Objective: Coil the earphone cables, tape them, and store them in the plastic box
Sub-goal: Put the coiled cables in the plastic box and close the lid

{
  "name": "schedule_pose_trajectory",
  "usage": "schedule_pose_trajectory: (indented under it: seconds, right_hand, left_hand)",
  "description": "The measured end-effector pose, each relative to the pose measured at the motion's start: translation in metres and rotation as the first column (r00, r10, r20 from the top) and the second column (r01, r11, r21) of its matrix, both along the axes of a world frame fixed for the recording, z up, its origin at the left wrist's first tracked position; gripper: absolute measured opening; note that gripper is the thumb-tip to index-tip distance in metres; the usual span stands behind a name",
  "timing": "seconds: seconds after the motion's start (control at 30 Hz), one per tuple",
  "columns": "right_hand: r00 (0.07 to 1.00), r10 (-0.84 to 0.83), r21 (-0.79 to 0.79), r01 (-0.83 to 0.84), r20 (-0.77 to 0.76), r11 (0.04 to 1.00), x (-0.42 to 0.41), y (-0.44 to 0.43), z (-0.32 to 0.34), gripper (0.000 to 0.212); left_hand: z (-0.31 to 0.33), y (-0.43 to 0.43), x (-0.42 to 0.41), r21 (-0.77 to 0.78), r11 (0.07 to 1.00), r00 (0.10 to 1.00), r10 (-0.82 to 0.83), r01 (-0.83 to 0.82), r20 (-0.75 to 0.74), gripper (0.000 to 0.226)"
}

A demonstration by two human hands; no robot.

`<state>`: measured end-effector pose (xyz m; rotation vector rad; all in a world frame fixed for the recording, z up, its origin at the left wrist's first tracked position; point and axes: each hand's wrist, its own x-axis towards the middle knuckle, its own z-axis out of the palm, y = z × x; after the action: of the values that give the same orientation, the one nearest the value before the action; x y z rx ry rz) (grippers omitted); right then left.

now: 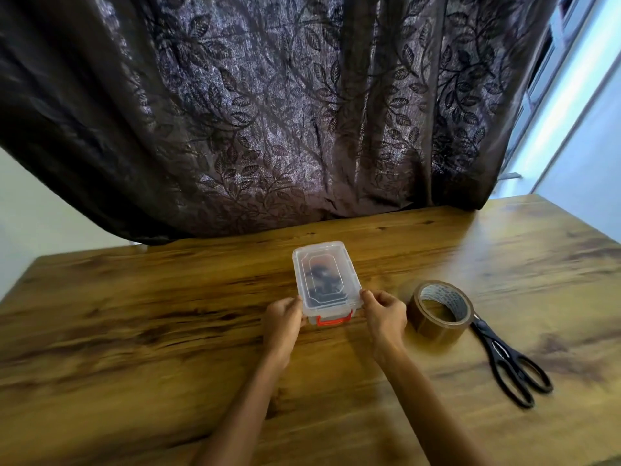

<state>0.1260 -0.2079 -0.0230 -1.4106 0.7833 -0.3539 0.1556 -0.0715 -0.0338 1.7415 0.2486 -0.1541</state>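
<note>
1. The left hand (284,317) and right hand (384,314) each grip a near corner of the clear rectangular plastic box (350,274), fingers curled on its lidded edge.
2. The box sits mid-table, its red latch (333,320) facing the person, with dark coiled earphone cables (322,280) dimly visible through the lid.
3. To the right, a brown packing-tape roll (433,326) touches black-handled scissors (497,351).
4. All of this rests on the wooden table (134,331).
5. Behind hangs a dark leaf-patterned curtain (268,112).

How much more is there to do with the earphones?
Almost finished. Dark earphones sit inside the clear box, lid on. The left hand and right hand grip its near corners beside the red latch. The tape and scissors lie aside. Left: perhaps snapping the latch shut; I cannot tell.
</note>
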Motion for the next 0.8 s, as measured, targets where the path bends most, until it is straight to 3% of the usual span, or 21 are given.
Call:
schedule_pose_trajectory:
  seconds: [0.1,0.5,0.6,0.7,0.77,0.8]
  right_hand:
    - [1.0,0.017,-0.051,-0.018,-0.013,0.999,0.0,-0.002,0.0,0.013]
    - [0.98,0.188,-0.035,-0.19,-0.064,0.981,0.001,-0.017,-0.007,0.005]
    - [0.959,0.268,-0.224,-0.283,-0.098,0.933,0.004,-0.02,-0.001,0.025]
    - [0.908,0.383,-0.575,-0.407,-0.169,0.71,0.017,-0.026,0.003,0.051]
    - [0.776,0.557,-0.692,-0.577,-0.297,0.434,0.037,-0.033,0.006,0.071]
    - [0.672,0.621,-0.691,-0.669,-0.403,0.275,0.048,-0.036,0.008,0.092]
  left_hand:
    - [0.0,0.0,-0.001,0.105,0.994,0.999,-0.037,0.034,0.031,0.022]
    - [0.0,-0.005,0.004,0.117,0.993,1.0,0.029,-0.029,0.006,0.021]
    - [0.004,-0.003,0.006,0.115,0.993,0.999,0.037,-0.037,0.006,0.035]
    - [0.011,-0.004,0.013,0.17,0.985,0.995,-0.005,-0.012,0.102,0.046]
    - [0.016,-0.006,0.022,0.253,0.965,0.986,-0.1,0.064,0.134,0.051]
    - [0.017,-0.006,0.027,0.293,0.948,0.978,-0.168,0.125,0.126,0.055]
